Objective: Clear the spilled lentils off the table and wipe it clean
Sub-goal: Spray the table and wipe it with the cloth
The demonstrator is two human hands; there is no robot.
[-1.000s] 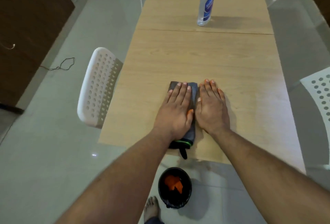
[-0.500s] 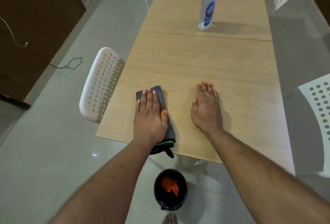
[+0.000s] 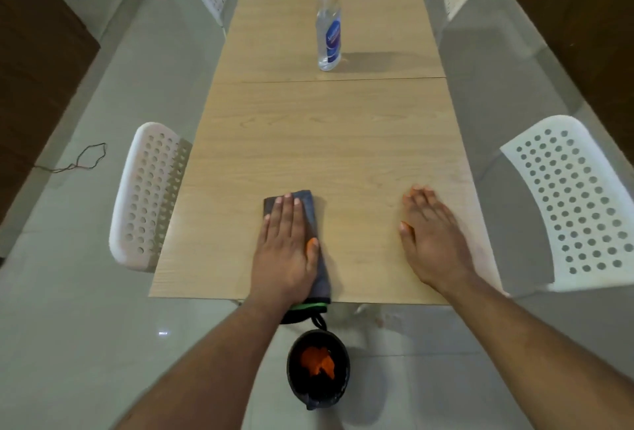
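left hand (image 3: 284,251) hides most of cloth (image 3: 310,213); bottle (image 3: 328,21) top cut off.

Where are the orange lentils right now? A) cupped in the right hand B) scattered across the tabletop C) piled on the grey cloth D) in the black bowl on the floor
D: the orange lentils sit inside the black bowl on the floor below the table edge; none show on the tabletop, the grey cloth or the right hand.

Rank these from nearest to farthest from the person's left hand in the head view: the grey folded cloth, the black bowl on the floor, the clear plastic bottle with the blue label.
1. Grey folded cloth: directly under the left hand.
2. Black bowl: on the floor, just past the table's near edge.
3. Clear plastic bottle: far up the table.
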